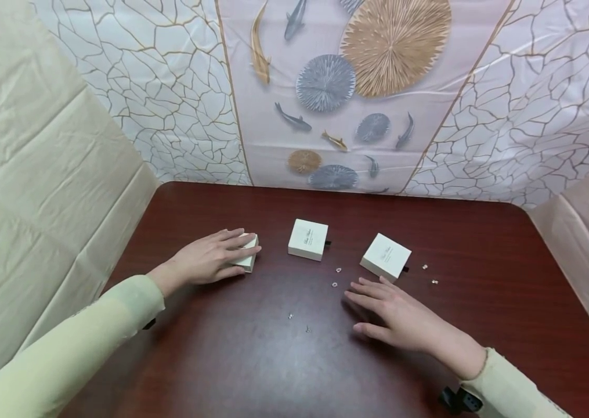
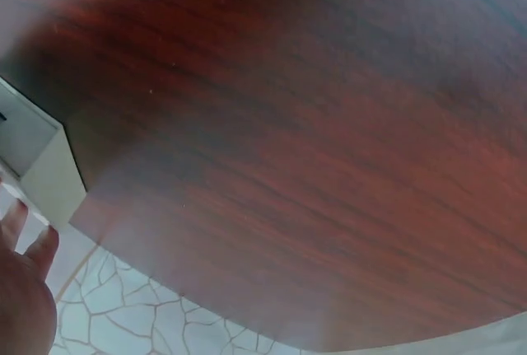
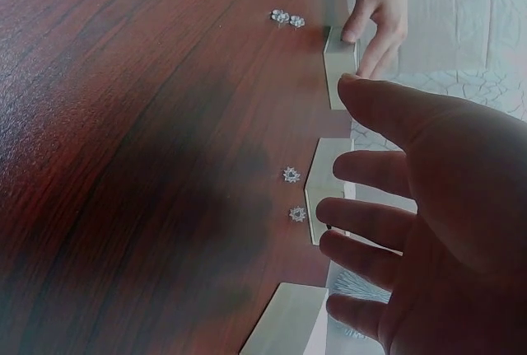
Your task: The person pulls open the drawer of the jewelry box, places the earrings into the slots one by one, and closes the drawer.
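Observation:
My left hand (image 1: 213, 255) rests over a small white box (image 1: 249, 252) on the left, its straight fingers lying across the lid and covering most of it. Further right is a second white box (image 1: 308, 238) with dark print. Beside a third such box (image 1: 386, 256), my right hand (image 1: 396, 313) hovers low with spread fingers and holds nothing. Small silvery stud earrings lie in pairs: star-edged ones (image 3: 291, 174) by the middle box, flower-like ones (image 3: 281, 16) nearer the front, and a pair of shiny studs (image 1: 434, 282) right of the third box.
All of this lies on a dark red-brown wooden table (image 1: 210, 360). A patterned cloth (image 1: 184, 110) hangs behind its far edge, with plain pale cloth (image 1: 28, 145) along the left side. Short black tabs (image 1: 328, 242) stick out of the middle and right boxes.

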The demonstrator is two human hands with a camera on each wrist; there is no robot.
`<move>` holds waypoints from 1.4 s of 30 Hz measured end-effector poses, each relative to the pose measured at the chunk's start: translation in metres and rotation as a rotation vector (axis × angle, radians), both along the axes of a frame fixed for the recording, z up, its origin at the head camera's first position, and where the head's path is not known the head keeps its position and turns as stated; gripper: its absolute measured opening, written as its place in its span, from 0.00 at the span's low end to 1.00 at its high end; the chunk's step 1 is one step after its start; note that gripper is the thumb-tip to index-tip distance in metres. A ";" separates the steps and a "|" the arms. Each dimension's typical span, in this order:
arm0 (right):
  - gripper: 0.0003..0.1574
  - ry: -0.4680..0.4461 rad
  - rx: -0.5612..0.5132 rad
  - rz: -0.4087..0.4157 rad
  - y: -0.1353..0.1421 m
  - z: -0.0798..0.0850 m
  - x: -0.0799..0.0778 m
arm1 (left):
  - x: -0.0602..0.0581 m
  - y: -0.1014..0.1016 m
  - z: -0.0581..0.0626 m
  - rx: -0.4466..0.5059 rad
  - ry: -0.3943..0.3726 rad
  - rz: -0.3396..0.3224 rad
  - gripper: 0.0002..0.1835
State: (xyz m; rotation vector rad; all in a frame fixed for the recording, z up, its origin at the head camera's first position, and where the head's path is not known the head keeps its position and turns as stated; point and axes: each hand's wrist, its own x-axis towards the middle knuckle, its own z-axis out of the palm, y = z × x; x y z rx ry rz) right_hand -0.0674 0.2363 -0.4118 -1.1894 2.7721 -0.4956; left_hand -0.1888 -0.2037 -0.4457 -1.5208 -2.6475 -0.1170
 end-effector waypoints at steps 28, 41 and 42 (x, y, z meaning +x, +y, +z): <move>0.37 0.036 0.008 0.047 -0.012 0.004 -0.012 | 0.045 0.073 -0.001 0.052 0.089 0.581 0.26; 0.35 0.025 0.012 0.074 -0.026 0.008 -0.020 | 0.047 0.094 0.008 -0.051 -0.105 0.767 0.35; 0.35 0.024 0.015 0.076 -0.026 0.008 -0.020 | 0.048 0.087 0.008 -0.052 -0.118 0.742 0.37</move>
